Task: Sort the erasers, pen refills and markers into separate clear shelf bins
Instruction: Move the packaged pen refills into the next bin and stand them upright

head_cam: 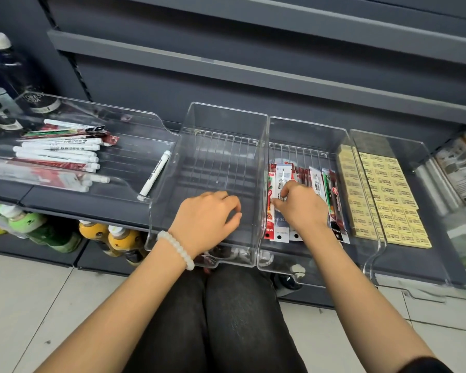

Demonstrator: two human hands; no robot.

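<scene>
Fingers of the right hand (300, 208) curl down into a bin and pinch one white refill packet (281, 189), while the fingers of the left hand (209, 218) bend loosely over the floor of the neighbouring bin, holding nothing that shows.

Dark grey shelf (65, 196) carries four clear bins side by side along its front edge. At the left end, the widest bin (135, 117) holds a heap of white markers (62, 154) mixed with red packets, and one single marker (154, 175) leans against its right wall. Next to it, the middle bin (221, 119) has only the left hand in it. Just right of that, the third bin (307, 130) holds the pen refills (331, 200), packets lying lengthwise in a row. Toward the right end, the fourth bin (404, 146) holds yellow erasers (388, 200) packed in flat rows. A white bead bracelet (176, 249) sits on the left wrist.
</scene>
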